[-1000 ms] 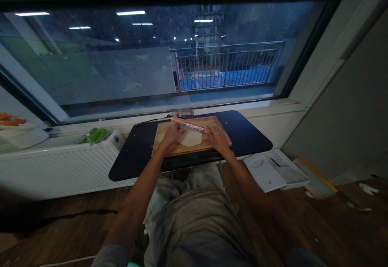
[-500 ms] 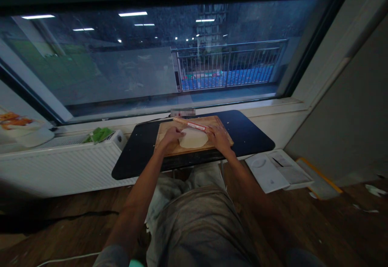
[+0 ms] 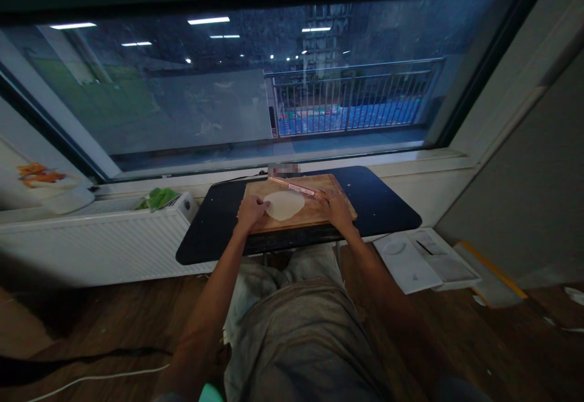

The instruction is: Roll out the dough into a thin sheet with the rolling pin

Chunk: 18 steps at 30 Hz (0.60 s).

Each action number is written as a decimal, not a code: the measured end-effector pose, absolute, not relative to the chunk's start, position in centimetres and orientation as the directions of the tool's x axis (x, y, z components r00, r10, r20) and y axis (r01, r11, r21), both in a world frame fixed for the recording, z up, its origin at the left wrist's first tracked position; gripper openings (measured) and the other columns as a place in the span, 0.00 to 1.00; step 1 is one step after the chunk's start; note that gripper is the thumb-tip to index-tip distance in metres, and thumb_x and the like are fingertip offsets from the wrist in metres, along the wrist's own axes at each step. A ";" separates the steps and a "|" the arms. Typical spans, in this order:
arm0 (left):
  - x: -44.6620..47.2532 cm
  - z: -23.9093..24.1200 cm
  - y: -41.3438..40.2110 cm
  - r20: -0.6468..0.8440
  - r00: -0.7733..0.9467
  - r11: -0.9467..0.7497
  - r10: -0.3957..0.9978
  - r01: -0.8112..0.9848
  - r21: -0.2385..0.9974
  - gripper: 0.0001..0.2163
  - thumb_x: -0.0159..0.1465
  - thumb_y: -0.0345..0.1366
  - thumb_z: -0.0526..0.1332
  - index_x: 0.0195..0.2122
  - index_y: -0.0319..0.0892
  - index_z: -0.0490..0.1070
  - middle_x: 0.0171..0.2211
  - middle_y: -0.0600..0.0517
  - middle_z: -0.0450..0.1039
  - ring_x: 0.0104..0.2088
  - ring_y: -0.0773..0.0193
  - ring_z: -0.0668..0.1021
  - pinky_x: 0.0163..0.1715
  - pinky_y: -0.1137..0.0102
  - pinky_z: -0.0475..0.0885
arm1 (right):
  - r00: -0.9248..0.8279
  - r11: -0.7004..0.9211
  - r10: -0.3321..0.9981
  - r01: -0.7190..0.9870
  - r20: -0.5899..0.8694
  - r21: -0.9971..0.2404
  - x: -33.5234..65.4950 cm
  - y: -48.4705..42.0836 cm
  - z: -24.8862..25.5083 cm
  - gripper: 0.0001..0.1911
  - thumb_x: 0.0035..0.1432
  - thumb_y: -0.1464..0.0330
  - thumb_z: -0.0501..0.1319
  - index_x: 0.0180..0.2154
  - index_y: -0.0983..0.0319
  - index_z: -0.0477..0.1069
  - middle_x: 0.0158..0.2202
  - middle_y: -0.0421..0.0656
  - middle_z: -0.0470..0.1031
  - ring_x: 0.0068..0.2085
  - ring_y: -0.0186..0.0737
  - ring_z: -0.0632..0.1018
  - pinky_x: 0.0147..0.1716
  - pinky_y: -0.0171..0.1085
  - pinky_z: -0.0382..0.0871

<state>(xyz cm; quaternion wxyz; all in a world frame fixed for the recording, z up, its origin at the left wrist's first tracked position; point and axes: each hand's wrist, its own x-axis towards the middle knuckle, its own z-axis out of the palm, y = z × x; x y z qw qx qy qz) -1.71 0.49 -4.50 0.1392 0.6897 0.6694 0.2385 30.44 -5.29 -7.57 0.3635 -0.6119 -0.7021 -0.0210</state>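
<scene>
A round, flat, pale piece of dough (image 3: 284, 204) lies on a wooden board (image 3: 336, 204) set on a small black table (image 3: 378, 204). My left hand (image 3: 251, 211) rests at the dough's left edge, fingers curled onto it. My right hand (image 3: 337, 207) lies on the near end of a thin wooden rolling pin with red print (image 3: 298, 188), which slants across the board just behind the dough.
A wide window fills the wall behind the table. A white radiator (image 3: 100, 244) with a green item (image 3: 158, 197) on top stands to the left. White flat packaging (image 3: 424, 259) lies on the wooden floor at the right. A white cable (image 3: 91, 377) crosses the floor at lower left.
My left hand came off the rolling pin and moved to the dough's left edge. The pin shifted back off the dough, now under my right hand only. The view drifted slightly left.
</scene>
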 end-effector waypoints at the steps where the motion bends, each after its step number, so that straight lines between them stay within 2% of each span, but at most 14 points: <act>1: -1.6 -4.5 0.2 0.136 0.037 -0.101 0.990 0.858 0.503 0.13 0.69 0.48 0.69 0.34 0.45 0.82 0.39 0.43 0.88 0.43 0.50 0.86 0.44 0.64 0.75 | 0.012 0.248 0.847 0.876 0.532 -0.414 30.4 -5.3 -7.5 0.22 0.81 0.60 0.54 0.66 0.59 0.76 0.64 0.54 0.81 0.66 0.57 0.77 0.70 0.55 0.68; 3: -1.3 -4.4 -0.3 0.109 0.126 -0.163 0.986 0.854 0.494 0.14 0.70 0.46 0.67 0.32 0.45 0.82 0.35 0.45 0.87 0.39 0.54 0.85 0.41 0.66 0.74 | 0.008 0.243 0.850 0.881 0.527 -0.406 30.4 -5.4 -7.5 0.22 0.80 0.60 0.54 0.66 0.60 0.76 0.64 0.54 0.81 0.66 0.57 0.77 0.70 0.55 0.68; 5: -1.5 -4.0 -0.7 0.106 0.157 -0.188 0.982 0.855 0.483 0.14 0.72 0.46 0.66 0.31 0.44 0.82 0.34 0.44 0.86 0.39 0.53 0.85 0.41 0.66 0.73 | -0.010 0.246 0.857 0.887 0.516 -0.391 30.5 -5.6 -7.3 0.23 0.80 0.61 0.55 0.67 0.60 0.76 0.65 0.54 0.81 0.66 0.57 0.77 0.70 0.56 0.69; 9: -2.8 -2.8 -1.4 0.262 -0.080 -0.056 0.962 0.879 0.473 0.16 0.75 0.46 0.60 0.42 0.44 0.84 0.43 0.39 0.86 0.47 0.44 0.85 0.46 0.61 0.73 | -0.138 0.329 0.874 0.873 0.467 -0.359 30.4 -5.7 -6.9 0.22 0.80 0.62 0.56 0.68 0.60 0.76 0.64 0.53 0.82 0.66 0.55 0.78 0.70 0.54 0.69; 11: -3.1 -2.4 -1.6 0.369 -0.140 -0.047 0.919 0.889 0.456 0.17 0.78 0.44 0.55 0.48 0.43 0.83 0.47 0.37 0.85 0.52 0.41 0.83 0.51 0.57 0.74 | -0.219 0.397 0.866 0.847 0.450 -0.352 29.9 -5.7 -6.7 0.22 0.80 0.61 0.57 0.67 0.60 0.77 0.65 0.53 0.81 0.67 0.54 0.78 0.71 0.53 0.68; 14: -2.5 -2.6 -1.4 0.457 -0.010 -0.184 0.890 0.908 0.377 0.16 0.79 0.40 0.53 0.52 0.42 0.80 0.54 0.36 0.83 0.59 0.41 0.79 0.59 0.55 0.72 | -0.285 0.438 0.859 0.838 0.425 -0.325 28.9 -5.5 -6.3 0.21 0.81 0.60 0.57 0.65 0.59 0.78 0.66 0.53 0.80 0.67 0.53 0.77 0.70 0.52 0.69; 18: -0.9 -4.0 -0.7 0.406 0.135 -0.289 0.904 0.892 0.348 0.17 0.80 0.36 0.51 0.57 0.41 0.77 0.60 0.36 0.79 0.62 0.45 0.77 0.64 0.55 0.70 | -0.253 0.371 0.878 0.896 0.405 -0.244 27.9 -5.1 -5.2 0.19 0.82 0.59 0.56 0.61 0.58 0.81 0.61 0.52 0.81 0.63 0.52 0.80 0.65 0.49 0.73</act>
